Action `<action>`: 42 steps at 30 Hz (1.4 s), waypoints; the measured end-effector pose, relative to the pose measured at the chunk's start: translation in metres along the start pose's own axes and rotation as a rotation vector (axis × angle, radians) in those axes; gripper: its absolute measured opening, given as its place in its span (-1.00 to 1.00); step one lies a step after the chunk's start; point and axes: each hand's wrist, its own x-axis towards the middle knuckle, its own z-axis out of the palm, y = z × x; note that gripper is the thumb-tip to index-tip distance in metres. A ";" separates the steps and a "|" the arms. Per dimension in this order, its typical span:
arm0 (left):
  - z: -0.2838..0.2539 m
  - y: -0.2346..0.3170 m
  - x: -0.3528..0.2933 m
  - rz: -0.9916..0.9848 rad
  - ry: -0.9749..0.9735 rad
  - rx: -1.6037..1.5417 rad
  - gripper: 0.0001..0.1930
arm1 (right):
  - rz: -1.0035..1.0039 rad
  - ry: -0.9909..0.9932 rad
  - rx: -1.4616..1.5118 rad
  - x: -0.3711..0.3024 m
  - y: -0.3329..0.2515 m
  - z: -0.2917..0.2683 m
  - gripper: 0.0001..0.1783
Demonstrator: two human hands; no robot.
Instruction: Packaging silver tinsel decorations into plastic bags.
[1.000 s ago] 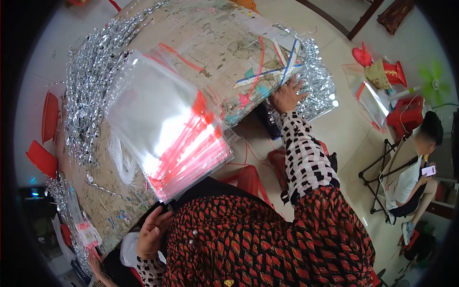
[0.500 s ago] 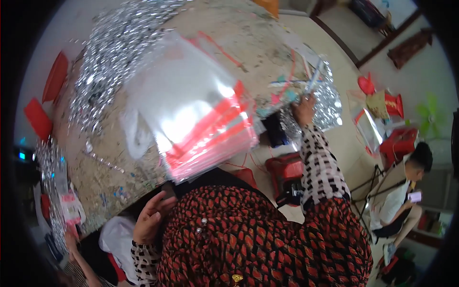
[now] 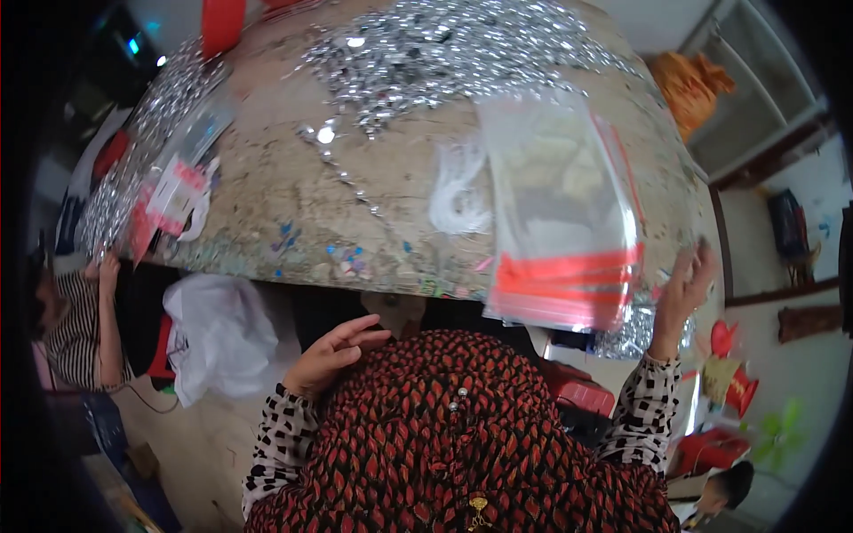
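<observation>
My left hand [image 3: 338, 351] hovers just off the table's front edge, close to my body. Its fingers stretch apart and hold nothing. At the table's right edge is my right hand [image 3: 684, 289], raised, its fingers extended and slightly blurred, with nothing visible in them. Between that hand and the table's middle lies a stack of clear plastic bags [image 3: 567, 209] with red-orange bands near the front end. A bundle of white string [image 3: 460, 200] rests left of the bags. Below my right hand, a clear bag of shiny silver pieces [image 3: 626, 338] shows partly behind the stack's front edge.
A broad heap of silver pieces [image 3: 462, 49] covers the far side of the worn table [image 3: 275, 178]. One silver strand [image 3: 342, 173] trails from it. At left, a co-worker's hand [image 3: 107, 266] touches another silver pile. A white plastic bag [image 3: 218, 333] hangs below the table edge.
The view has swung right to left, bringing the table's left side in. My right hand has left the silver bag and the thin sticks beside it. My left hand stays open.
</observation>
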 end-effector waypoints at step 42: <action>-0.204 0.160 0.018 0.299 1.195 1.109 -0.75 | -0.836 -1.137 0.127 -0.027 -0.266 0.304 -0.79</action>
